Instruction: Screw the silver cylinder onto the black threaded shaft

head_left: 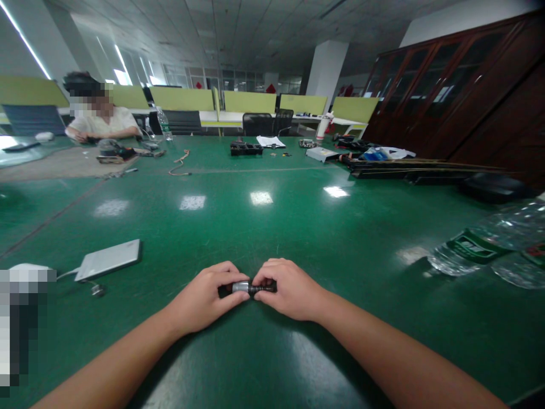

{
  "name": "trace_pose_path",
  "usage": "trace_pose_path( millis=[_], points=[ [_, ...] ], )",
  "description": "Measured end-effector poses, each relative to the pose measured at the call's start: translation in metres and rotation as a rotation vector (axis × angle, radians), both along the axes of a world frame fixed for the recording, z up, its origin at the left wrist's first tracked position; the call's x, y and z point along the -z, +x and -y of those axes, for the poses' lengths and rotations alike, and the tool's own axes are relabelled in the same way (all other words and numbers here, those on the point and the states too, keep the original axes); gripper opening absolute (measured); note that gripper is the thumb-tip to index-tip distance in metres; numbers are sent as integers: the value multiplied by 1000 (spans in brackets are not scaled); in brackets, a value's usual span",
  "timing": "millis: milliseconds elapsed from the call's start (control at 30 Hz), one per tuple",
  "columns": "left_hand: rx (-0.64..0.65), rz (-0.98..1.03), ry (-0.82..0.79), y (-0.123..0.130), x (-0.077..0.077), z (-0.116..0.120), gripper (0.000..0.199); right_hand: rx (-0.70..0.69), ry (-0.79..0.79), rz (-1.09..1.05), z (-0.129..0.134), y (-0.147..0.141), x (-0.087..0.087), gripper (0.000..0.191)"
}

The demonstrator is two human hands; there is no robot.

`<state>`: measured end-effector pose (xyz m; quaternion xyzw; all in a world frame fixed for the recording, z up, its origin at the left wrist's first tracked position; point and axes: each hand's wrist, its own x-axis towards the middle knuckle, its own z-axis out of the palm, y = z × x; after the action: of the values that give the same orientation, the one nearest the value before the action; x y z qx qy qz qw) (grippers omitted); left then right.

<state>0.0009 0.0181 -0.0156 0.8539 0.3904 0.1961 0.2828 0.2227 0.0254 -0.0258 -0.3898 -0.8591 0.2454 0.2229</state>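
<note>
A cylinder, pinched by left hand and right hand, could be dropped toward the table's near edge through slipping fingertips.

At six o'clock, the fingers of the left hand and the right hand cover both ends of the small silver-and-black cylinder, so its full length cannot be told; both forearms leave by the bottom edge. Toward eight, pixelation masks part of a white object and whatever lies below it at the left edge. At ten, pixelation covers part of the person's head, and whether their hands hold anything is too small to tell. Near twelve, scraps beside the papers are too small to name. Toward four, the right edge cuts off two clear bottles, their label print blurred.
</note>
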Motion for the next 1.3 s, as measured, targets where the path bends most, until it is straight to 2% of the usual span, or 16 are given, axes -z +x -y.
trace_pose_path(
  millis=[333,1300],
  points=[
    [-4,-11,-13,-1,0,0,22,-6,-33,54,0,6,-8,11],
    [-2,-4,-20,-2,0,0,22,-30,-99,130,-5,21,-17,11]
  ],
)
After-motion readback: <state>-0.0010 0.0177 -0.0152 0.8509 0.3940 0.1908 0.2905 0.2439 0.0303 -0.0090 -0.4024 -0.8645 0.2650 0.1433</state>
